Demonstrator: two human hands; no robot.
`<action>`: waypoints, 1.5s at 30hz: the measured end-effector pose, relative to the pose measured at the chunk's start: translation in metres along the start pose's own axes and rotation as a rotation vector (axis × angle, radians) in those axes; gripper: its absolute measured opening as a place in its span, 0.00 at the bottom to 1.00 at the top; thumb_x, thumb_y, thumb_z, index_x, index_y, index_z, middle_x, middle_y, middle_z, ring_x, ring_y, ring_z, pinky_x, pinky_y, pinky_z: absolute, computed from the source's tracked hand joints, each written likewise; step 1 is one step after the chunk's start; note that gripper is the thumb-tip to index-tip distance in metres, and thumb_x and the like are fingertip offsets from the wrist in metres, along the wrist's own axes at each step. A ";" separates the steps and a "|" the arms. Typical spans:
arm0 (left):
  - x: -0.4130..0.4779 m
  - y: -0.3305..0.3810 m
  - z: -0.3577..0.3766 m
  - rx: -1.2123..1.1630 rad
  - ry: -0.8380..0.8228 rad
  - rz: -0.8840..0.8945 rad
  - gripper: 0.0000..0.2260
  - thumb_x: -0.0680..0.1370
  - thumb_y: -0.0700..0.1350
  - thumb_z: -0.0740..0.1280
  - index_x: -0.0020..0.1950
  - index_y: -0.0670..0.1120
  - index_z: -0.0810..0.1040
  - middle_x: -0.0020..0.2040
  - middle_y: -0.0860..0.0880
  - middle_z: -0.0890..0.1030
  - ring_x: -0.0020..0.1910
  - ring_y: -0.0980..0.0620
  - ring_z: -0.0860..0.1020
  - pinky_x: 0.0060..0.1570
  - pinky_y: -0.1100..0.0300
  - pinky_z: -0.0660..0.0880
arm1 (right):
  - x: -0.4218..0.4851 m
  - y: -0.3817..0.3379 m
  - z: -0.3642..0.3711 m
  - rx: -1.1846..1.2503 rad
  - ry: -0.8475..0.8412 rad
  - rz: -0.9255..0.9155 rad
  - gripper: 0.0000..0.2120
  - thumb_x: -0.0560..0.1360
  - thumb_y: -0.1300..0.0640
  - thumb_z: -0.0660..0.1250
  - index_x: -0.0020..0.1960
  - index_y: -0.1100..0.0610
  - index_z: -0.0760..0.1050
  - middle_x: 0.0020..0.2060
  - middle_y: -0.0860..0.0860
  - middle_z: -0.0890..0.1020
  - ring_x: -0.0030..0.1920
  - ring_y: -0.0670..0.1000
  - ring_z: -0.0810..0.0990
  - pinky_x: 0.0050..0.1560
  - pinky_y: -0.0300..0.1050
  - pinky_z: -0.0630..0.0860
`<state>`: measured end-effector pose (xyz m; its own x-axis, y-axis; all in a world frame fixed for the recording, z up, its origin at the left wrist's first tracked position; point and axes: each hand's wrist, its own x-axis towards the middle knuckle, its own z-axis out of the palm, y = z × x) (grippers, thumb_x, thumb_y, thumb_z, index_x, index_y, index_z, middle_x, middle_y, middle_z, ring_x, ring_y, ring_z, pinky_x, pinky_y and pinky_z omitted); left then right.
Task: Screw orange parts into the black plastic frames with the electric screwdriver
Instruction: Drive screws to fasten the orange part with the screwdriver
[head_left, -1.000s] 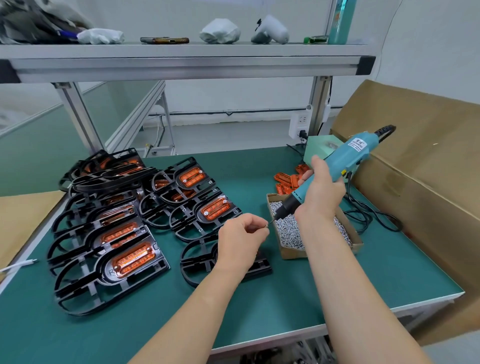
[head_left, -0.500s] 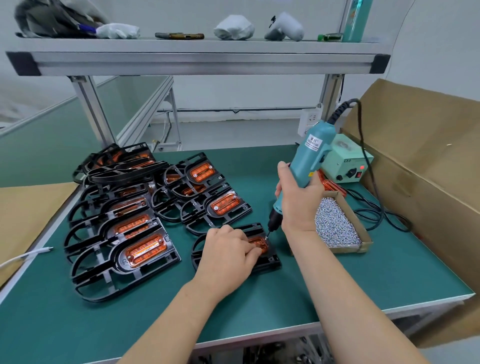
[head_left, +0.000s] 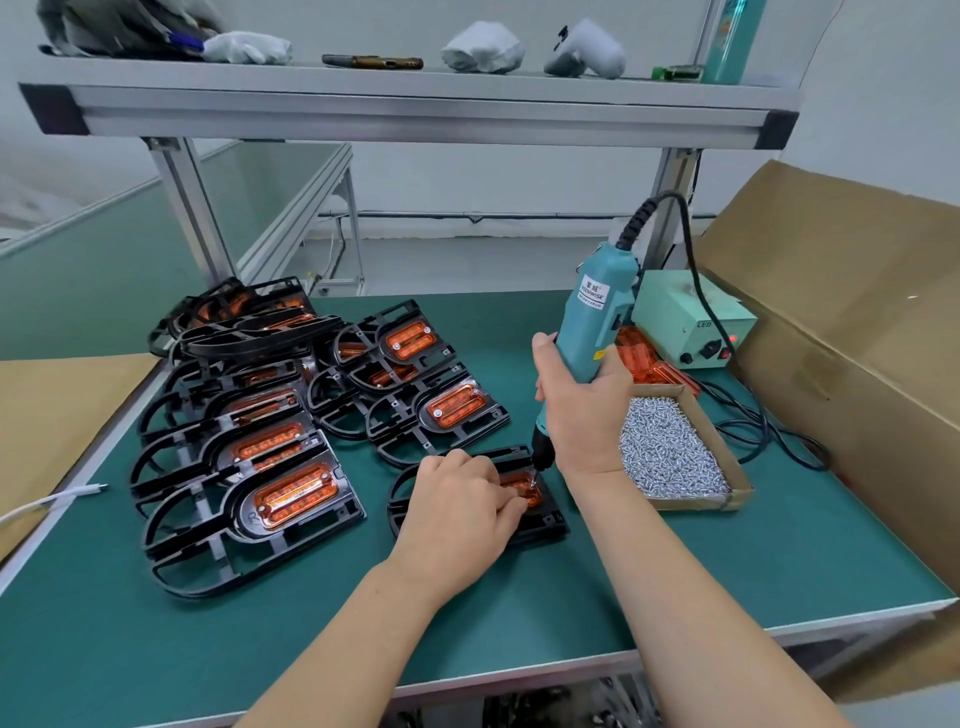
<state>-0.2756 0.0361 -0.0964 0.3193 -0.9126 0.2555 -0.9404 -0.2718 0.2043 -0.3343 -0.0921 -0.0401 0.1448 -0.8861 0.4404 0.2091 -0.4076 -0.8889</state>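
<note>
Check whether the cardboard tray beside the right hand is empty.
No, the cardboard tray holds a thick heap of small silver screws.

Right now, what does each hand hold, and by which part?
Right hand: electric screwdriver, by its teal body. Left hand rests on orange part; grip unclear.

On green bench (head_left: 623, 571): black frames (head_left: 249, 525), screw box (head_left: 691, 503), power unit (head_left: 685, 322)
</note>
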 end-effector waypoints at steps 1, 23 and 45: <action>-0.001 0.000 0.000 0.000 0.003 0.002 0.18 0.82 0.59 0.54 0.55 0.60 0.84 0.48 0.58 0.76 0.51 0.52 0.69 0.54 0.55 0.61 | -0.001 -0.001 0.001 -0.019 -0.015 -0.017 0.13 0.71 0.45 0.73 0.39 0.52 0.73 0.31 0.59 0.77 0.33 0.64 0.76 0.35 0.60 0.77; 0.000 0.000 0.002 0.018 0.083 0.033 0.19 0.80 0.58 0.56 0.44 0.56 0.85 0.42 0.57 0.77 0.45 0.51 0.72 0.47 0.54 0.65 | -0.015 0.001 0.015 -0.155 -0.224 -0.139 0.10 0.70 0.43 0.71 0.37 0.39 0.70 0.29 0.39 0.74 0.29 0.43 0.72 0.32 0.34 0.69; 0.049 0.029 -0.016 -0.043 -0.005 -0.037 0.11 0.78 0.56 0.64 0.50 0.57 0.85 0.48 0.55 0.79 0.53 0.51 0.72 0.50 0.55 0.62 | 0.058 -0.031 -0.040 0.149 0.118 -0.016 0.09 0.74 0.57 0.74 0.41 0.53 0.73 0.26 0.49 0.74 0.26 0.50 0.72 0.29 0.45 0.71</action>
<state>-0.2859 -0.0118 -0.0632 0.3529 -0.9037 0.2425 -0.9221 -0.2919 0.2540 -0.3704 -0.1402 0.0078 0.0274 -0.9032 0.4283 0.3528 -0.3922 -0.8495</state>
